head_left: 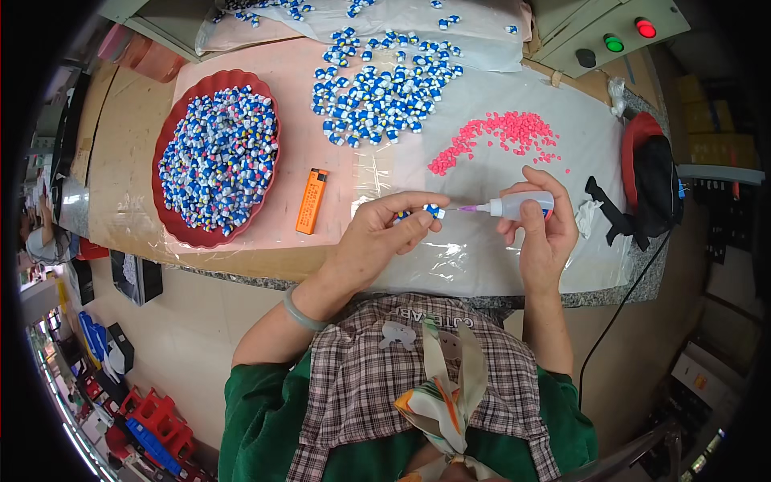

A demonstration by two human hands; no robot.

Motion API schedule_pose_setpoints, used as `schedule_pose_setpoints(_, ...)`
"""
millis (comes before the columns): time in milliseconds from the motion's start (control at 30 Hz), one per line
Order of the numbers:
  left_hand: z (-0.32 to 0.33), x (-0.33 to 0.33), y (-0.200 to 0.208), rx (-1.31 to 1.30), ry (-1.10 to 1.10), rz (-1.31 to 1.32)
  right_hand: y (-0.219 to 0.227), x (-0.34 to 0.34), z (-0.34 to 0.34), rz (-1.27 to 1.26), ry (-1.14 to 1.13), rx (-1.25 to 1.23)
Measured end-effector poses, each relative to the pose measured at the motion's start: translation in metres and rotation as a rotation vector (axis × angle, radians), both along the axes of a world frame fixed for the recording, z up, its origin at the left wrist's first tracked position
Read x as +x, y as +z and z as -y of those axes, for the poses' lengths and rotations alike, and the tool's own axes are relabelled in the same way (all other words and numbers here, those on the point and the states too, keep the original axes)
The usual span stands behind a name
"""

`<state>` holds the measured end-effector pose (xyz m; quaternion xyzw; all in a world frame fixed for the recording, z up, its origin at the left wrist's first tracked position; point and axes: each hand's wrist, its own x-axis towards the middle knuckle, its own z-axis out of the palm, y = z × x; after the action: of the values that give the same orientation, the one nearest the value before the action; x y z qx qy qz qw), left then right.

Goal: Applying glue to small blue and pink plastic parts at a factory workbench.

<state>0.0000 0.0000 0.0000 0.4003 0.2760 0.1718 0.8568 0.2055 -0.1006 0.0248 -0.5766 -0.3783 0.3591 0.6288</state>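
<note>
Between the thumb and fingers of my left hand [384,231] is a small blue-and-white figurine [434,211]; another blue piece [402,216] shows among those fingers. My right hand [544,233] is closed around a small white glue bottle [518,206], held on its side. Its thin pinkish nozzle [470,208] points left, with the tip at or very close to the figurine. Beyond my hands lies a scattered pile of tiny pink pieces [514,131]. A large spread of similar blue-and-white figurines [377,88] covers the sheet farther back.
At left, a red scalloped tray [161,193] is heaped with figurines, some with pink bits. An orange lighter [312,201] lies beside it. On the right are a crumpled tissue [588,218], a black strap [612,213] and a black bag [658,189]. A control box [614,40] stands at the back.
</note>
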Motion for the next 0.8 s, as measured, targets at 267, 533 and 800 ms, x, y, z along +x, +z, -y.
schedule_pose_setpoints(267,0.006,0.004,0.005,0.492,0.043,-0.201,0.01,-0.009,0.005,0.483,-0.002,0.074)
schedule_pose_setpoints(533,0.006,0.004,0.0,0.503,0.023,-0.2,0.008,-0.01,0.008,0.633,-0.013,0.088)
schedule_pose_setpoints(800,0.005,0.003,-0.001,0.497,0.014,-0.2,0.008,-0.011,0.008,0.693,-0.017,0.087)
